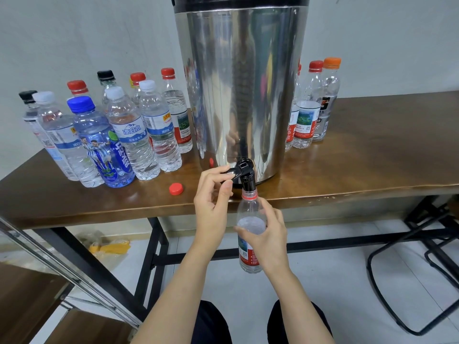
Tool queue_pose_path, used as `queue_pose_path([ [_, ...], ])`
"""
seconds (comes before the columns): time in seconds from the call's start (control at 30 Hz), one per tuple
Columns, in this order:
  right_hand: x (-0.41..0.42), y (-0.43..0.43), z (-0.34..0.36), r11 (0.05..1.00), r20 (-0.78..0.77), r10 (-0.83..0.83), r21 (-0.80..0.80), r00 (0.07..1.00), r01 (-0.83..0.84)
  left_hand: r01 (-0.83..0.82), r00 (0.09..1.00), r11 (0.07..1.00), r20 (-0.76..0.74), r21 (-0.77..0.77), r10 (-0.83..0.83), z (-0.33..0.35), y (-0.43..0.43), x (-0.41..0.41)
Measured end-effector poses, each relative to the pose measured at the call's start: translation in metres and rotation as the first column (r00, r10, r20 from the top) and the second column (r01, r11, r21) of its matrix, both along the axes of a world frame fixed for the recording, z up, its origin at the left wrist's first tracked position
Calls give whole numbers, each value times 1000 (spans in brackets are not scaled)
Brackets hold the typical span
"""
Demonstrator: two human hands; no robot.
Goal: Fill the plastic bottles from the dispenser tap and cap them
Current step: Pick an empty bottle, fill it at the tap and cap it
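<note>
While filling at the tap (247, 181), holding the plastic bottle (249, 212) upright just off the front edge of the table (347, 177), open neck right up under the black spout, right hand (269, 235) wrapping fingers and thumb round the upper body. Pinching the tap's lever (237, 169) between thumb and fingertips of the left hand (212, 202), apparently with the flow open. Showing water up near the shoulder, as far as can be judged through the clear plastic. Leaving the loose red cap (176, 188) lying on the table near the front edge, just left of the tap. Standing behind the tap, the steel dispenser (241, 83); crowding the left end of the table, a cluster of capped bottles (129, 135), with a few more (308, 108) standing at the dispenser's right. Risking overflow from here by pressing the lever a moment too long, sending water over the neck, down the right hand and onto the floor, with nothing under the bottle to catch it. Risking a splash, too, by lowering the bottle before releasing the lever, or a slip of the thin, wet wall through the fingers.
</note>
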State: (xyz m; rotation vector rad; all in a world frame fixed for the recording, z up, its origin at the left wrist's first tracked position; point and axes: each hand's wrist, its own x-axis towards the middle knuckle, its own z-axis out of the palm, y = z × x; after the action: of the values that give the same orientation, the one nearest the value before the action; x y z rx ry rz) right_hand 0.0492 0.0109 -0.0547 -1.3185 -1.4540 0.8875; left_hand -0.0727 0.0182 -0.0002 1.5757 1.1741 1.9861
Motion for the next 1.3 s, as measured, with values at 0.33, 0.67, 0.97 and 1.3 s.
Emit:
queue_pose_path([
  [0.33,0,0,1,1000,1,3,-6,1000,-3,3,1000,1000,-9,1,-3,1,-1,0],
  [0.67,0,0,1,1000,-4,2,4,1000,-2,9,1000,1000,-3,-9,-9,2,-1,0],
  [0.97,0,-1,2,1000,-13,3,-11,1000,-4,4,1000,1000,12,4,-4,2,-1,2],
  [1.3,0,0,1,1000,2,-7,-6,1000,7,-3,1000,1000,9,-8,3,2,-2,2],
])
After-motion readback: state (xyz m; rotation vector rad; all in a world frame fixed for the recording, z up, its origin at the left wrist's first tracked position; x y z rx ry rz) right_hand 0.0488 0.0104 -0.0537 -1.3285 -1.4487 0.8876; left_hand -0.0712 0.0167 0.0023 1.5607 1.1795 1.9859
